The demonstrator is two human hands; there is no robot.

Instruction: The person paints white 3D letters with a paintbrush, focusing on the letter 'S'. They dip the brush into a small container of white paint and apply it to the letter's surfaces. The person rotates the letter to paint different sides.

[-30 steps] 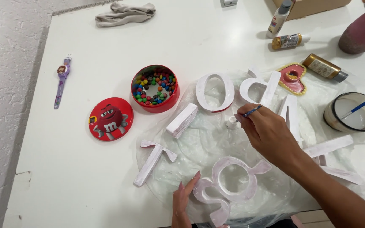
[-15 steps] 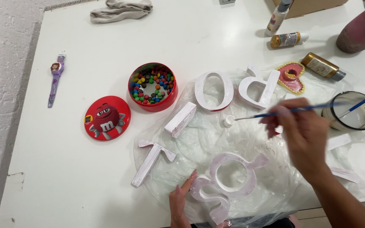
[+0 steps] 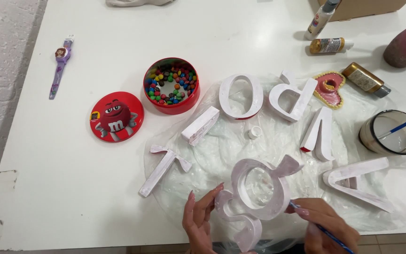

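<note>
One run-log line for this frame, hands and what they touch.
left hand: steadies white ampersand-shaped piece | right hand: holds blue paintbrush, tip at piece edge | surface: plastic sheet on white table | nearby: candy tin

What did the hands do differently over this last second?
The right hand carried the blue-handled brush from over the letters near the middle, across toward the cup, then down to the ampersand-shaped piece, brush tip at its right edge. The left hand kept steadying that piece. The candy tin, lid and other letters stayed put.
</note>
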